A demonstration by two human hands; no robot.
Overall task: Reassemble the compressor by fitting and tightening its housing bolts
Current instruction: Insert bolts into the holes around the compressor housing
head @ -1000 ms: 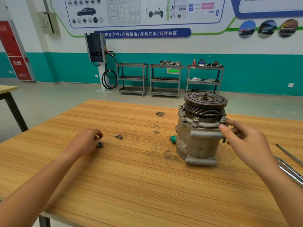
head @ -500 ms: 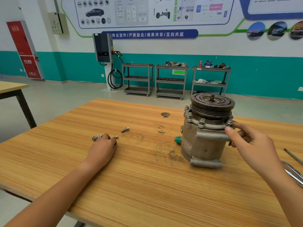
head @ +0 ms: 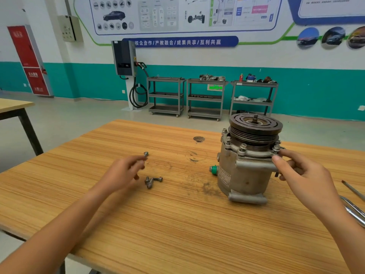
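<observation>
A grey metal compressor (head: 245, 175) stands upright on the wooden table (head: 177, 224), its dark pulley on top. Several bolts stick up from its housing flange. My right hand (head: 300, 175) grips the flange at the right side, thumb and fingers next to a bolt (head: 276, 148). My left hand (head: 126, 171) is raised a little above the table and pinches a loose bolt (head: 145, 154) at its fingertips. Two more loose bolts (head: 153, 180) lie on the table just right of that hand.
Chrome wrenches (head: 353, 210) and a thin rod (head: 353, 189) lie at the table's right edge. A small dark disc (head: 198, 138) sits on the table behind the compressor. Tool carts (head: 205, 97) stand along the far wall; another table (head: 13, 107) is at left.
My left hand has picked one bolt off the table and lifted it, leaving two bolts lying. My right hand stays on the compressor flange.
</observation>
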